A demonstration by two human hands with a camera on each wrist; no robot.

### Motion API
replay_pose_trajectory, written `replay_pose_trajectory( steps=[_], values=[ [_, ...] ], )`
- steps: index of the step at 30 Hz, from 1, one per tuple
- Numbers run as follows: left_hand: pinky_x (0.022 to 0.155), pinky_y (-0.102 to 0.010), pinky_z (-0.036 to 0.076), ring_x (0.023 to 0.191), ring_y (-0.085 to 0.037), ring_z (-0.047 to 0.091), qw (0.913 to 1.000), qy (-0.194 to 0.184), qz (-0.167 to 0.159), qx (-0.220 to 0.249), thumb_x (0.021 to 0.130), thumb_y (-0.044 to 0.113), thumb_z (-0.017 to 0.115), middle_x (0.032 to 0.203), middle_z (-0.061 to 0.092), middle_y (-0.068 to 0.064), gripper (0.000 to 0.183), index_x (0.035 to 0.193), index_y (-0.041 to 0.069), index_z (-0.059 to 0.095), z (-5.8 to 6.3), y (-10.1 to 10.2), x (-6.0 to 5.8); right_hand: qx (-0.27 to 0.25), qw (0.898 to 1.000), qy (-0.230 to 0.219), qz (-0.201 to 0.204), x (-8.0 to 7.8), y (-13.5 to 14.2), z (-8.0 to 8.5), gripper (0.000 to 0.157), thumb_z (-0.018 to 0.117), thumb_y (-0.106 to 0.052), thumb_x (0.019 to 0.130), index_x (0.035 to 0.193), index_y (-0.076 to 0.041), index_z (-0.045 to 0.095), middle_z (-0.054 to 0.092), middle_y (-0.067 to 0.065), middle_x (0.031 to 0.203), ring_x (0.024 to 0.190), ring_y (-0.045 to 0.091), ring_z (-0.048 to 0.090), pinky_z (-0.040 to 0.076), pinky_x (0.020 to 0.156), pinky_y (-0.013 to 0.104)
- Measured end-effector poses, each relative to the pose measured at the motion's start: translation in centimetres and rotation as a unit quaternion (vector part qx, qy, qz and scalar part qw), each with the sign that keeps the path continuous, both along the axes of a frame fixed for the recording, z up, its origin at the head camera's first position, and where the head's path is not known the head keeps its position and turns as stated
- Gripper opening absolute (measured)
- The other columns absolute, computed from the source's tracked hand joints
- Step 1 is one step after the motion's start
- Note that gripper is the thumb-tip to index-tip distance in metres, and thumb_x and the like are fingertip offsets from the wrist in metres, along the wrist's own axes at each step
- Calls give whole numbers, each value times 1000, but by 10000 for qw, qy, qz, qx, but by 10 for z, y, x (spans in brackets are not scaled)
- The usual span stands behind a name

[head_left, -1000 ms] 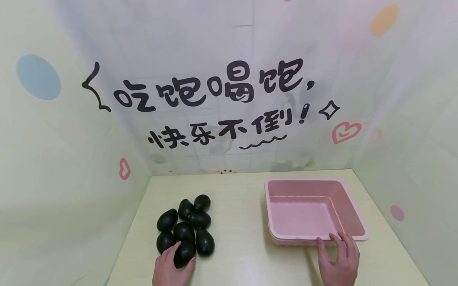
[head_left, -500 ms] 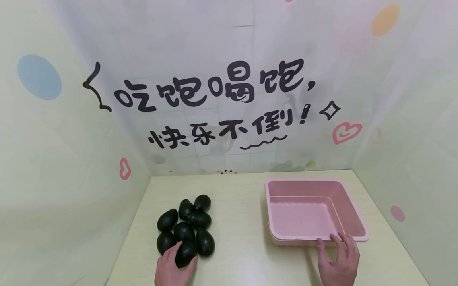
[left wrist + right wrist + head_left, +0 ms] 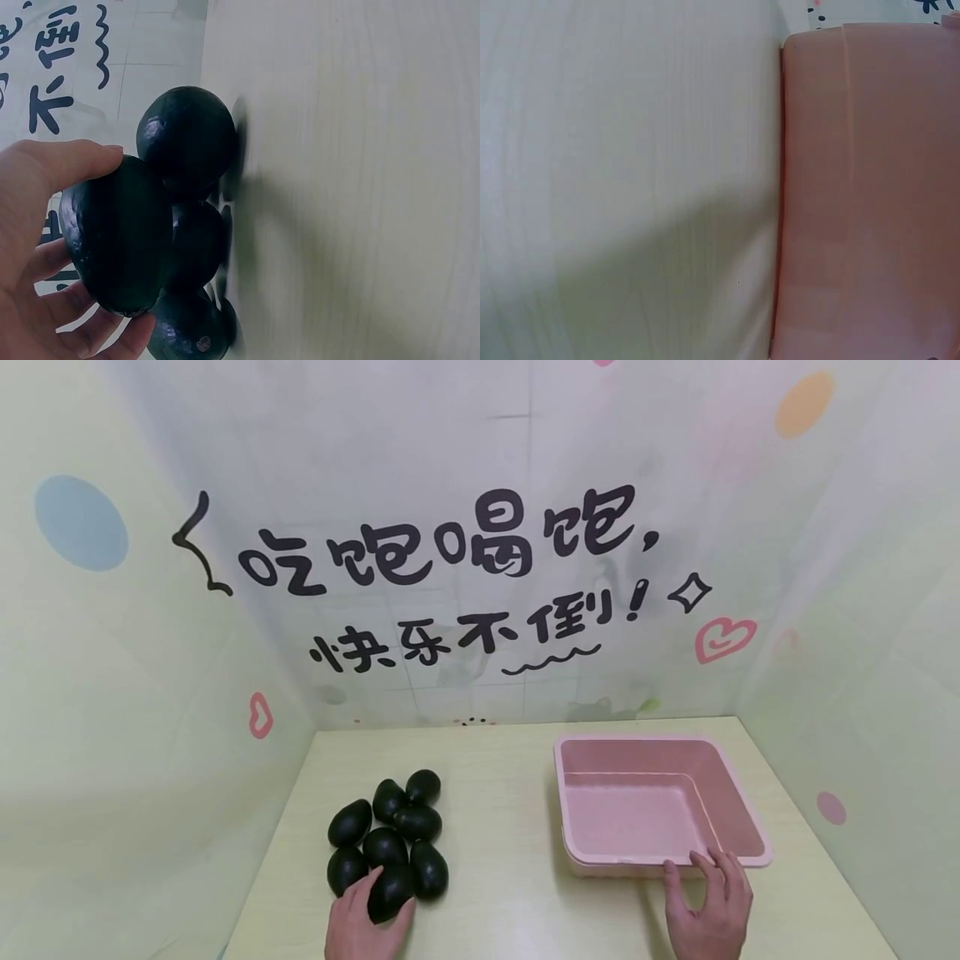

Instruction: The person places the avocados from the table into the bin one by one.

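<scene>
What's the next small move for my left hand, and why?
Probably lift the held dark fruit clear of the other dark fruits, since your left hand grips it close beside them and the pink bin looks empty.

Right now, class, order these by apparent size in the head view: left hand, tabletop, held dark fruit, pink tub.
Largest to smallest:
tabletop
pink tub
left hand, visible part
held dark fruit

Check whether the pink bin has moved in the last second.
No. In the head view, the bin keeps its place against the back edge of the table, with no visible shift.
</scene>
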State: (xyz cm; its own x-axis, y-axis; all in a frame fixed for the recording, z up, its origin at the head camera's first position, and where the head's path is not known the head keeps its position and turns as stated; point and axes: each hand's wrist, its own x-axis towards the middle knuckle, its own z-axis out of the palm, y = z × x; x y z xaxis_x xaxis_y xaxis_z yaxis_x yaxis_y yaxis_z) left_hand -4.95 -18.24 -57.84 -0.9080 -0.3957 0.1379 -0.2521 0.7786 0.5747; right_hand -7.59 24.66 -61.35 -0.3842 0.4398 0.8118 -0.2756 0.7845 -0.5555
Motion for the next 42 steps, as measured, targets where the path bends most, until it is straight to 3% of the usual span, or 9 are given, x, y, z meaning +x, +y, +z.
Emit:
replay_pose_trajectory(
  steps=[9, 17, 25, 29, 36, 42],
  values=[
    [100, -61, 52, 119, -46, 62, 10000, 27, -33, 34, 76, 34, 93, 131, 70, -24, 65, 131, 7, 71, 3, 4, -2, 0, 9999, 112, -28, -1, 0, 1, 72, 69, -62, 97, 99, 10, 72, 68, 35, 114, 127, 47, 59, 33, 125, 30],
    [101, -60, 52, 118, -45, 63, 9998, 167, -10, 48, 76, 33, 94, 129, 71, -22, 64, 131, 8, 72, 4, 5, -2, 6, 9999, 166, -48, -1, 1, -1, 70, 69, -60, 97, 99, 9, 72, 68, 35, 113, 130, 44, 60, 34, 125, 31],
    [93, -58, 55, 110, -42, 66, 9965, 822, 16, -122, 69, 29, 97, 121, 74, -19, 63, 125, 9, 75, -4, 9, -3, 13, 9999, 100, 6, 0, 0, 1, 68, 67, -58, 99, 102, 10, 72, 67, 36, 115, 132, 48, 58, 34, 126, 31],
    [90, -58, 56, 108, -41, 67, 9943, 1053, -24, -190, 67, 28, 99, 118, 75, -18, 63, 123, 9, 76, -6, 11, -4, 30, 9999, 127, -19, 0, -1, 3, 67, 67, -56, 99, 101, 11, 72, 67, 36, 113, 134, 40, 58, 34, 125, 29],
    [91, -58, 56, 108, -41, 66, 9947, 1007, -50, -198, 67, 29, 99, 119, 75, -18, 64, 123, 9, 75, -5, 12, -4, 25, 9997, 219, -52, 0, -5, 10, 67, 66, -54, 100, 97, 13, 70, 67, 37, 110, 139, 17, 52, 33, 124, 26],
    [89, -58, 56, 106, -40, 67, 9924, 1205, -52, -225, 66, 27, 100, 118, 76, -18, 64, 122, 9, 76, -6, 11, -5, 20, 9999, 144, 5, 1, -6, 11, 66, 66, -53, 100, 98, 13, 70, 66, 38, 112, 141, 16, 50, 32, 125, 25]
  ],
)
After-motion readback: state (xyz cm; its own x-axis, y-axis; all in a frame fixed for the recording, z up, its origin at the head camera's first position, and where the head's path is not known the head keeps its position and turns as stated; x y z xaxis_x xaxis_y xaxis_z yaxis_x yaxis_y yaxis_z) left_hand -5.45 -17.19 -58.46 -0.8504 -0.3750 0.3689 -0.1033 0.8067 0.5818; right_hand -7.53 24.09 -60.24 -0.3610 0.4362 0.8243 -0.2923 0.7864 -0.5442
